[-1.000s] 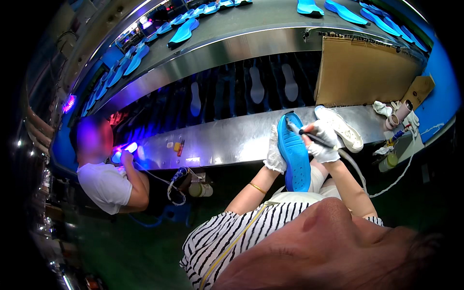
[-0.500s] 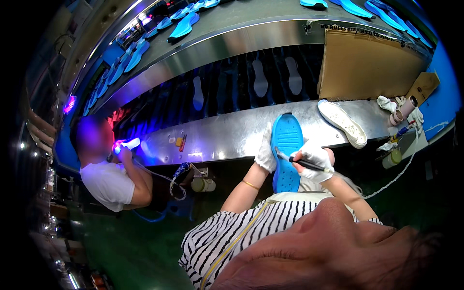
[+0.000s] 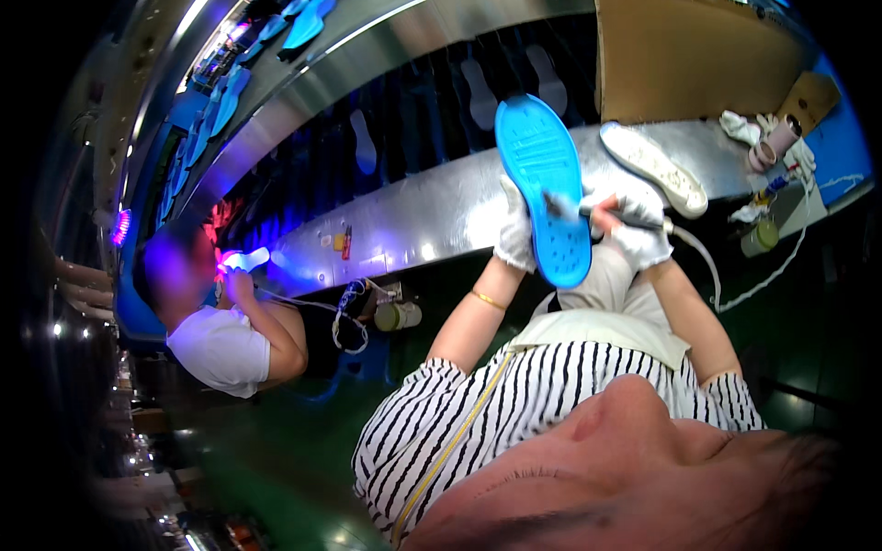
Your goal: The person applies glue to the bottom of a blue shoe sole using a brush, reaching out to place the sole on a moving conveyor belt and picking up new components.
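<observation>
My left hand, in a white glove, grips the left edge of a bright blue shoe sole. The sole is held lengthwise in front of me, its inner face with ridges and small holes showing. My right hand, in a white glove with some fingertips bare, is closed around the dark handle of a brush. The blurred bristles lie over the middle of the sole; whether they touch it I cannot tell. A white hose runs from the brush's back end. To the right, a white shoe sole lies on the metal ledge.
Behind the ledge, a dark conveyor carries grey sole-shaped pieces. A cardboard sheet stands at the back right, near pink rolls and a jar. At left, a co-worker holds a glowing sole under purple light.
My view has shifted, so the bench appears higher. The blue sole has moved away from me and tilted, its far end now leftward. The brush has moved toward the sole's middle.
</observation>
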{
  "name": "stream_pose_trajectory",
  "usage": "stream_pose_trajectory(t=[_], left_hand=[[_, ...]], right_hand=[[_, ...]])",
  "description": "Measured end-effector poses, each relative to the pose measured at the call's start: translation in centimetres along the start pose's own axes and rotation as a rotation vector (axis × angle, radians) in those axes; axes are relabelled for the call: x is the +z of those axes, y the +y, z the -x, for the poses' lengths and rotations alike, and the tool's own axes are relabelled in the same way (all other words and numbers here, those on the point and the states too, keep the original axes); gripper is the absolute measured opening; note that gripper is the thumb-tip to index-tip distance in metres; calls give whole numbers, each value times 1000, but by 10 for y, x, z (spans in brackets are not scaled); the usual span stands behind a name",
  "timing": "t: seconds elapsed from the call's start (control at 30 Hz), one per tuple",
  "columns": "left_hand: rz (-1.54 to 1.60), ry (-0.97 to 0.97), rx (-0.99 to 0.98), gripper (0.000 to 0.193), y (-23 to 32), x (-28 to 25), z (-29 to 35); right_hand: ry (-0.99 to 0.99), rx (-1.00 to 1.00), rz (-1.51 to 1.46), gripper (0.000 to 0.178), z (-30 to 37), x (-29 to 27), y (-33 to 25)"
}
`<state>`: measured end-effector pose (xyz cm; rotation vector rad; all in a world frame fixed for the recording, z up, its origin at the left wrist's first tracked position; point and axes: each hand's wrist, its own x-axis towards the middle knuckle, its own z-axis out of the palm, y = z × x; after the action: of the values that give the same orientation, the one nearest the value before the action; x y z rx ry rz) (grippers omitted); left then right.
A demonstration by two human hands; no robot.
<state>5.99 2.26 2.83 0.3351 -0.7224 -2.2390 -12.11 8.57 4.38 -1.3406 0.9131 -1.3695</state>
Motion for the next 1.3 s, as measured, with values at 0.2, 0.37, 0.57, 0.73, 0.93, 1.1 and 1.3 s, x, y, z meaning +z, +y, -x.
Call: stream_pose_trajectory(t=[0.2,0.37,0.57,0.73,0.93,1.1,1.3], left_hand=[[176,-43,136,101,-4,-13,-31],[295,-175,271,104,15,-7,-30],[208,-361,395,110,35,-6,-41],[223,-483,350,117,42,5,-38],[-421,-255,360,114,57,-20,-37],[-680,-34,306,108,63,-12,-36],[-563,-59,3,70,69,-11,-49]], right_hand=[[-55,-373,302,13,-11,20,-20],[1,-30,24,9,-9,21,-25],[-61,0,-22,7,-8,30,-19],[110,111,-284,10,-10,18,-17],[-49,409,-56,11,-14,16,-20],[-226,496,2,16,-24,-10,-27],[-248,-88,272,13,-27,6,-9]])
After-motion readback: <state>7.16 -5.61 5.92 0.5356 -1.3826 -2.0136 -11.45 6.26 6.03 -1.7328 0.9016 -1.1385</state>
